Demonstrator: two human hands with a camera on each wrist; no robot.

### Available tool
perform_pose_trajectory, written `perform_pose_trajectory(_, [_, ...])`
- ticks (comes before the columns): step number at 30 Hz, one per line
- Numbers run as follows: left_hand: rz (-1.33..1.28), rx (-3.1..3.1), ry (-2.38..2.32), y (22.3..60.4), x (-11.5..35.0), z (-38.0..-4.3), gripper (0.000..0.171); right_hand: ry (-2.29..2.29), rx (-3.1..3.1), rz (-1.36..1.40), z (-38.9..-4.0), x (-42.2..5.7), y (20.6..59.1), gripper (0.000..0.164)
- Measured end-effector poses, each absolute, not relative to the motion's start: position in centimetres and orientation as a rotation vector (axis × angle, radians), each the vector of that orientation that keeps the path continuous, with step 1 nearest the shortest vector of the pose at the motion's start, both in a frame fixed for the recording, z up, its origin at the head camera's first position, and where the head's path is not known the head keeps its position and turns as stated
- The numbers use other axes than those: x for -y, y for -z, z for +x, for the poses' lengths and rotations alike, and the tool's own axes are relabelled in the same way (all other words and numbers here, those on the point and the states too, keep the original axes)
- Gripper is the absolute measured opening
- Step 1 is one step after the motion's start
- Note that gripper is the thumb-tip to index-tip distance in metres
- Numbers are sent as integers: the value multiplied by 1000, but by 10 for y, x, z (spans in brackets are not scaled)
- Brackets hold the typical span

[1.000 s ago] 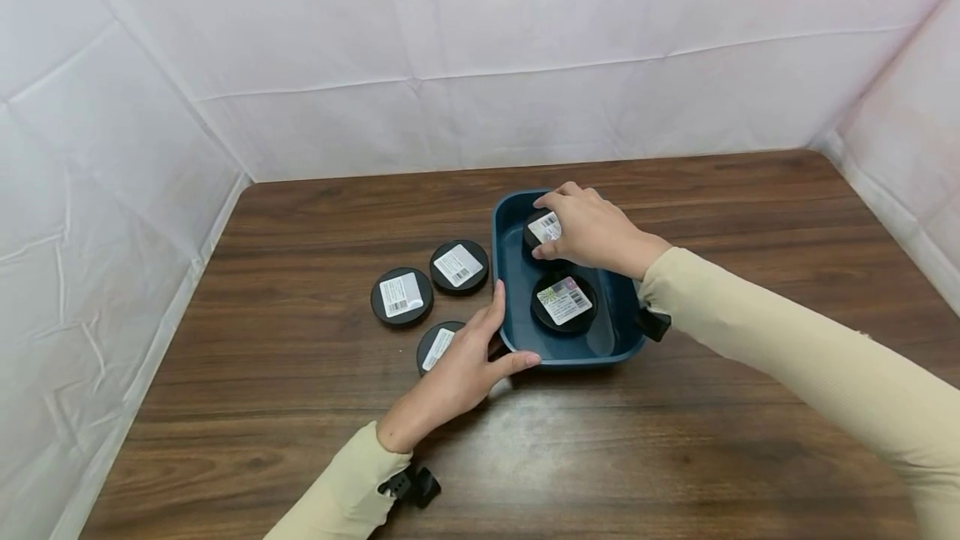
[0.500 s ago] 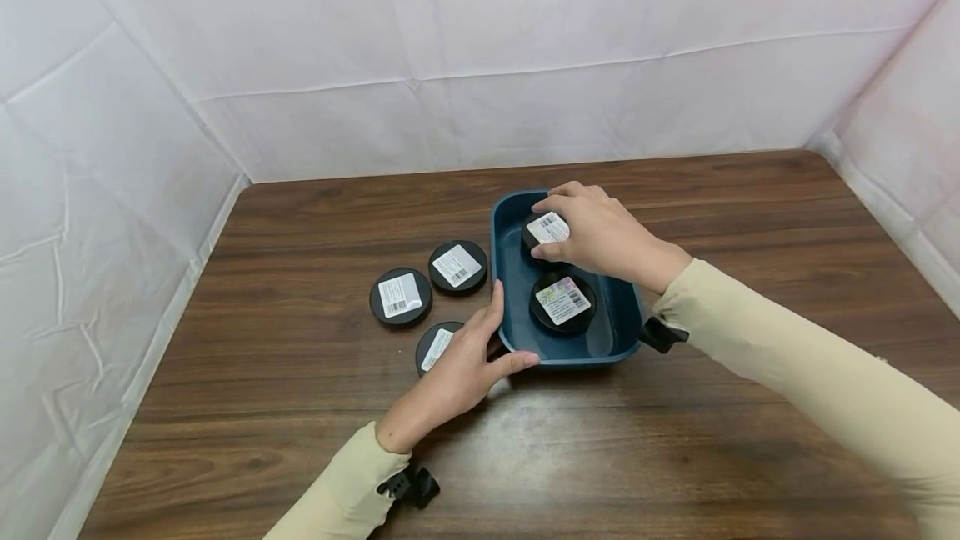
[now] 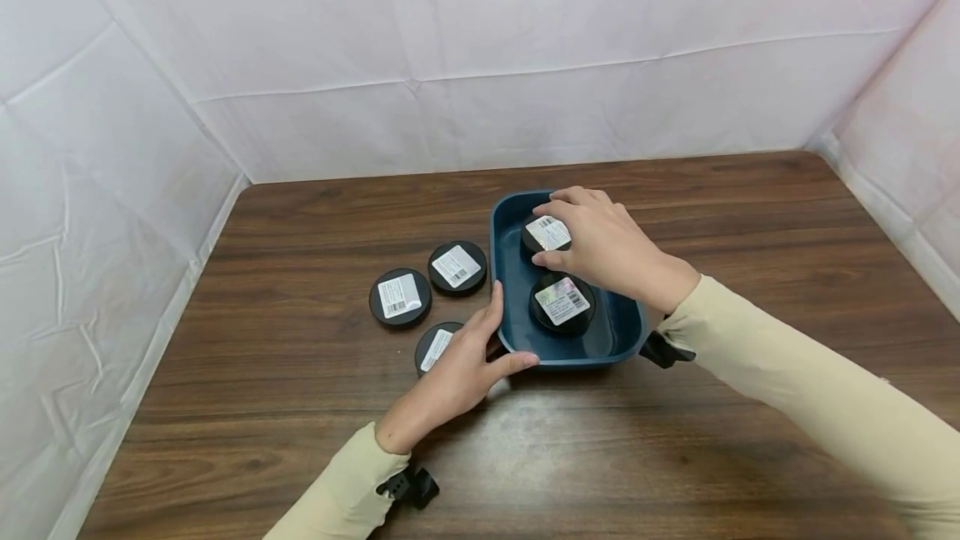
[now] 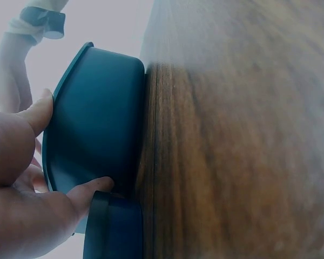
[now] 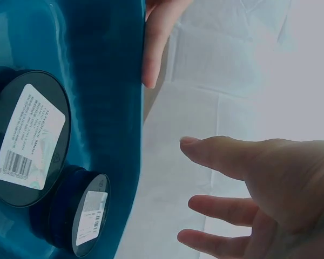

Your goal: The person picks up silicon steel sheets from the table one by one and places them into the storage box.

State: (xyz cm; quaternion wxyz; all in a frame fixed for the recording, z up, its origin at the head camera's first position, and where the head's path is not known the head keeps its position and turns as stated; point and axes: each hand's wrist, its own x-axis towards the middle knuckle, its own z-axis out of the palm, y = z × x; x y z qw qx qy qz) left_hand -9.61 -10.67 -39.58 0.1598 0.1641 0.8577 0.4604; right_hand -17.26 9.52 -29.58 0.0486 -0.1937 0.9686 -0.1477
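A blue tray [image 3: 498,307] holds black round containers with white labels, one in the front part [image 3: 562,304] and another [image 3: 547,232] towards the back. Over the back container is my right hand [image 3: 611,244]. In the right wrist view its thumb and fingers are spread, with a gap between them and both labelled containers. My left hand [image 3: 457,369] rests at the tray's front-left corner. Its thumb touches the front rim and its straight fingers lie along the left side, as the left wrist view also shows. Whether the tray's containers are stacked, I cannot tell.
Left of the tray, three more black containers lie on the wooden table [image 3: 262,373]: one [image 3: 457,267] beside the tray, one [image 3: 401,298] farther left, and one [image 3: 437,347] partly hidden by my left hand. White sheets [image 3: 450,65] hang around the back and sides.
My right wrist has shifted a little to the right and towards the front, and more of the back container's label shows. My left hand, the tray and the loose containers stay in place.
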Motion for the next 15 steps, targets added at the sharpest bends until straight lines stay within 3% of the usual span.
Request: perform_pose_trajectory(15, [474, -2449, -1313, 395, 107, -96, 99, 563, -3038, -669, -160, -98, 299, 56])
